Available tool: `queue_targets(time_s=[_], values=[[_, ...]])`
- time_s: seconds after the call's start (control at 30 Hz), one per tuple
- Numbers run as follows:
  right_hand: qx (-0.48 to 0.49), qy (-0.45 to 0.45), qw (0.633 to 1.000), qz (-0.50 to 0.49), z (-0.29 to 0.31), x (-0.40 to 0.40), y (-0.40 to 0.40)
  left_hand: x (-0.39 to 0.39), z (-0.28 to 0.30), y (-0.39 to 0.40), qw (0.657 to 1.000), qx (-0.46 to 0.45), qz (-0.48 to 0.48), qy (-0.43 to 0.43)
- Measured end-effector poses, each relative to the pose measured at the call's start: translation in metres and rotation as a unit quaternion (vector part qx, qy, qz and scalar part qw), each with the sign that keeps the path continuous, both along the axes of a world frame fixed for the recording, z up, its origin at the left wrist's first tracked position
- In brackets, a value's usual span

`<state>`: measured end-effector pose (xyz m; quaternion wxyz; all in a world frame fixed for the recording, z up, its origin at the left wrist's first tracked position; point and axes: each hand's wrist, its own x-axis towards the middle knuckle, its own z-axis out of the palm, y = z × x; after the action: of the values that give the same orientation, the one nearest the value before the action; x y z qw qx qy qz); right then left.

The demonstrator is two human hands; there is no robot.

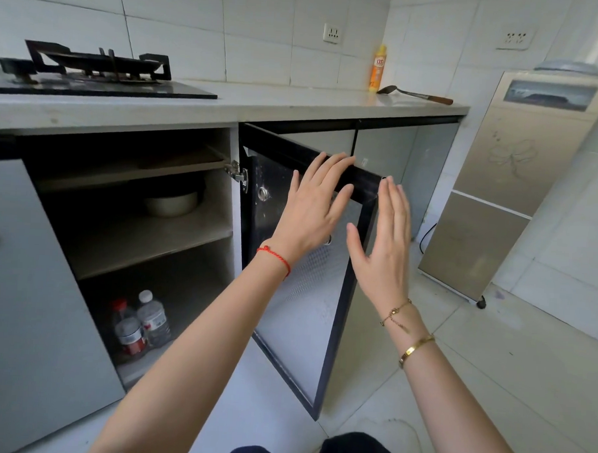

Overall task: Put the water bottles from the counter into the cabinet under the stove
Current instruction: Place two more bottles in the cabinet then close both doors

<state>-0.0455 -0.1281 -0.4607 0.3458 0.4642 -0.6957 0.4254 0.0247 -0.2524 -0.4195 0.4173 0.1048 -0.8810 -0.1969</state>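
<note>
Two water bottles stand side by side on the bottom shelf of the open cabinet (146, 247) under the stove: one with a red cap (128, 328) and one with a white cap (153, 317). The cabinet door (307, 315) is swung open, with a black frame and a perforated silver panel. My left hand (314, 206) is open, with its fingertips resting on the door's top edge. My right hand (382, 240) is open and flat beside the door's outer edge, holding nothing.
A gas stove (92, 70) sits on the counter (262, 101). A yellow bottle (378, 69) and a spatula (416, 94) lie at the counter's far right. A metal bowl (172, 202) is on the middle shelf. A water dispenser (505, 187) stands on the tiled floor to the right.
</note>
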Motion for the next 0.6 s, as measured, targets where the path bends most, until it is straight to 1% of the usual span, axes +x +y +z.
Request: queue_targets(time_s=[0.13, 0.27, 0.33, 0.47, 0.6], values=[[-0.015, 0.022, 1.000, 0.016, 0.000, 0.011, 0.000, 0.016, -0.001, 0.000, 1.000, 0.007, -0.002, 0.012], [-0.025, 0.080, 0.996, 0.027, 0.001, 0.027, -0.004, 0.040, -0.005, -0.005, 0.999, 0.006, -0.006, 0.034], [-0.029, 0.096, 0.994, 0.041, 0.001, 0.036, -0.009, 0.055, -0.007, -0.010, 0.999, -0.001, -0.007, 0.043], [-0.030, 0.101, 0.991, 0.086, 0.003, 0.059, -0.025, 0.086, -0.010, -0.023, 0.998, -0.033, 0.012, 0.059], [-0.035, 0.106, 0.982, 0.152, 0.004, 0.089, -0.044, 0.119, -0.012, -0.033, 0.996, -0.038, 0.028, 0.069]])
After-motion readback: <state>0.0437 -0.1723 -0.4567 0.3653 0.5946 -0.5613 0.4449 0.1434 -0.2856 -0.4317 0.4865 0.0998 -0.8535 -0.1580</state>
